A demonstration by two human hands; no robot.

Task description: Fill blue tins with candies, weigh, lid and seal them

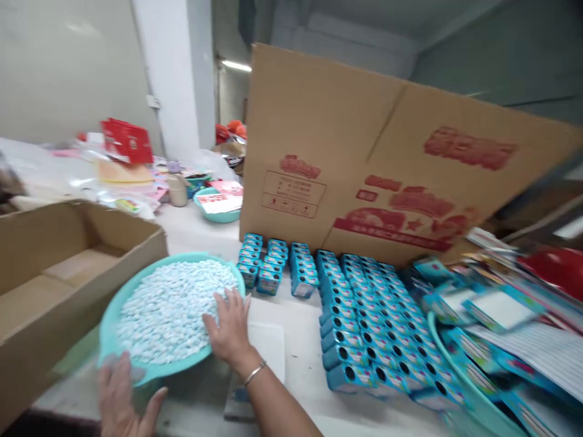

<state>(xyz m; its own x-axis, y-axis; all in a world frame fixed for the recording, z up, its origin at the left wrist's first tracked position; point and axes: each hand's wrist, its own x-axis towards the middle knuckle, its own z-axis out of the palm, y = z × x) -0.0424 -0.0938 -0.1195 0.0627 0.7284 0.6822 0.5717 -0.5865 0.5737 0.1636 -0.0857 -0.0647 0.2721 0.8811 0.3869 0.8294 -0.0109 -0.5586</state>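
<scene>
A round turquoise basin (109,321) is filled with small pale blue and white pieces (177,309), perhaps candies or tablets. My left hand (122,394) touches the basin's near left rim, its fingers stretched and the thumb spread away; motion smears it a little. On the opposite side, my right hand (230,328), with a bracelet at the wrist, lies over the right rim. Its fingers are spread, with the tips at the edge of the pieces. Partly under the right forearm is a flat white scale-like device (268,346).
Rows of small blue boxes with round dark holes (359,315) stand right of centre. Behind them rises a large printed carton (328,133). An open cardboard box (132,255) borders the left. A turquoise tub (460,370) heaped with flat blue packaging stands at right.
</scene>
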